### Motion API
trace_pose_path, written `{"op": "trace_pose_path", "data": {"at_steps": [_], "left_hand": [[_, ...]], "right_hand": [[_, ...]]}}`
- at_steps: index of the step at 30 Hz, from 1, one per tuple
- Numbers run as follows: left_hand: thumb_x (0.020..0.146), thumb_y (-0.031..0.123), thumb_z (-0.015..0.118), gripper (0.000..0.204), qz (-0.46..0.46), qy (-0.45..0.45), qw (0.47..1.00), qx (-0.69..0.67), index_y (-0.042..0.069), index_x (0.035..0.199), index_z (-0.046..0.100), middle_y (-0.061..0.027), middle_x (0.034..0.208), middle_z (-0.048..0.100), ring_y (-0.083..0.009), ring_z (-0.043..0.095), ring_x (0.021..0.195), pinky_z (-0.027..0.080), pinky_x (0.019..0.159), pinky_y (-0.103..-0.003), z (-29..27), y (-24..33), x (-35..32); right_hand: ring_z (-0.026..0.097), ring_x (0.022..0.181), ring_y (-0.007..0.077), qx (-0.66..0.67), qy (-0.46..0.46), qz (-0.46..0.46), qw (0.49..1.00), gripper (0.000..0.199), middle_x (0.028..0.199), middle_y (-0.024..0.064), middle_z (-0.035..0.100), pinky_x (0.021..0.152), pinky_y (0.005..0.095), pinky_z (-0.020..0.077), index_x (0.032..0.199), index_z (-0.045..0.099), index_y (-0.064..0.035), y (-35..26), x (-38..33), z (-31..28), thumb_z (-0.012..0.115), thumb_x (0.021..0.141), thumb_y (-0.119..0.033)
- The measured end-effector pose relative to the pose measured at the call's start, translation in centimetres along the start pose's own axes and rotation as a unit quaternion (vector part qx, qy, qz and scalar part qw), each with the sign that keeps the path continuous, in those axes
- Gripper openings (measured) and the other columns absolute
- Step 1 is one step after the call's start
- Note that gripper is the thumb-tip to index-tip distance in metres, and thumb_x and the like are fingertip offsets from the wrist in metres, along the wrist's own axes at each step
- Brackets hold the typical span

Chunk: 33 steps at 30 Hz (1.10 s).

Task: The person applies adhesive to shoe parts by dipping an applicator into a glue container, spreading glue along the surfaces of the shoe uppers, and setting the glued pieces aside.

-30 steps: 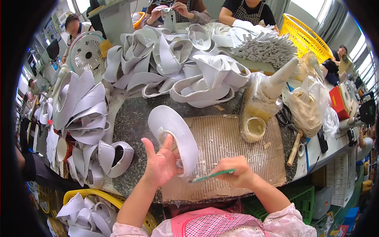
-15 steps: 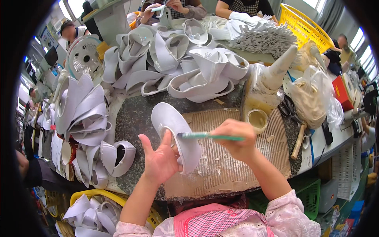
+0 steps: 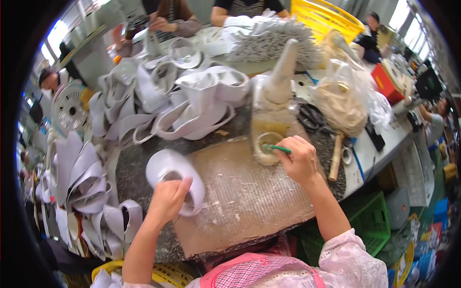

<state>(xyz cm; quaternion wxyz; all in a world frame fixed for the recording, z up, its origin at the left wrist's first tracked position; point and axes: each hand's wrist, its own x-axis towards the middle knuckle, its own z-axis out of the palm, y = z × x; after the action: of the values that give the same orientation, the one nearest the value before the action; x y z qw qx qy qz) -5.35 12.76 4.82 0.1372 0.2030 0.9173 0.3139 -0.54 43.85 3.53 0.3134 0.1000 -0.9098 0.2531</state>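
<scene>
My left hand (image 3: 168, 200) is closed on a white shoe upper (image 3: 161, 162), thumb over its edge, above the dark speckled tabletop at the left edge of the ribbed cardboard (image 3: 240, 201). The upper is curved, with a wide opening. In my right hand (image 3: 300, 159) is a brush with a green handle (image 3: 282, 149). Its tip is inside the round mouth of a pale, crusted pot (image 3: 258, 152), so the bristles cannot be made out. The pot adjoins a crusted stand with a tall blunt cone (image 3: 281, 72).
White uppers (image 3: 197, 105) lie heaped behind, with more stacked (image 3: 77, 173) at the left. Right of the pot are black scissors (image 3: 314, 117), a wooden-handled tool (image 3: 336, 158) and a plastic bag (image 3: 341, 103). A yellow basket (image 3: 326, 19) stands far back; co-workers sit opposite.
The brush has left the upper and gone into the pot. My left hand has closed round the upper and drawn it left of the cardboard. The whole view has shifted.
</scene>
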Motion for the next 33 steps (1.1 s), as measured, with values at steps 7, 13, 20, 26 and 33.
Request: {"op": "trace_pose_path", "data": {"at_steps": [7,13,20,26,33], "left_hand": [[0.067,0.016,0.062,0.036,0.323,-0.075,0.922,0.2,0.001,0.1,0.056,-0.0129,0.086,0.058,-0.0297,0.056,0.078,0.044,0.071,-0.037,-1.9,0.3,-4.0],[0.078,0.003,0.052,0.038,-0.041,0.045,0.985,-0.16,0.0,0.116,0.05,-0.0111,0.086,0.062,-0.0101,0.059,0.079,0.046,0.069,-0.024,0.4,0.1,-5.4],[0.089,0.045,0.037,0.059,-0.116,-0.078,0.798,-0.587,0.002,0.129,0.033,-0.0071,0.117,0.049,-0.0146,0.048,0.106,0.04,0.086,-0.029,1.4,2.8,-4.3],[0.052,0.09,0.017,0.118,-0.076,-0.106,0.704,-0.699,0.007,0.137,0.017,-0.0093,0.13,0.039,-0.0225,0.038,0.118,0.029,0.097,-0.041,1.4,1.8,-4.8],[0.049,0.091,0.015,0.12,-0.076,-0.095,0.692,-0.712,0.011,0.138,0.014,-0.008,0.131,0.038,-0.0225,0.039,0.117,0.029,0.096,-0.041,1.3,1.8,-4.2]], "right_hand": [[0.054,0.056,0.0184,0.173,-0.033,0.004,0.984,0.01,0.065,0.007,0.056,0.052,0.0281,0.0422,0.075,0.061,-0.0015,1.7,-1.9,-3.3,0.065,0.065,0.001],[0.053,0.058,0.01,0.38,0.026,0.248,0.891,0.005,0.071,0.0057,0.057,0.052,0.0207,0.0443,0.078,0.059,0.0034,-0.1,-5.0,-3.3,0.061,0.077,-0.001],[0.057,0.058,0.018,0.485,0.054,0.058,0.871,0.011,0.073,0.0116,0.061,0.052,0.026,0.047,0.081,0.061,0.002,-7.2,-2.3,4.0,0.064,0.074,-0.005],[0.061,0.062,0.0205,0.457,-0.116,-0.173,0.865,0.022,0.073,0.0095,0.062,0.053,0.0277,0.0481,0.087,0.064,-0.0027,-8.4,-3.5,3.8,0.064,0.065,0.002],[0.06,0.059,0.021,0.432,-0.139,-0.236,0.859,0.016,0.071,0.01,0.061,0.051,0.0307,0.0488,0.084,0.063,-0.0042,-7.8,-3.0,4.6,0.058,0.069,-0.003]]}}
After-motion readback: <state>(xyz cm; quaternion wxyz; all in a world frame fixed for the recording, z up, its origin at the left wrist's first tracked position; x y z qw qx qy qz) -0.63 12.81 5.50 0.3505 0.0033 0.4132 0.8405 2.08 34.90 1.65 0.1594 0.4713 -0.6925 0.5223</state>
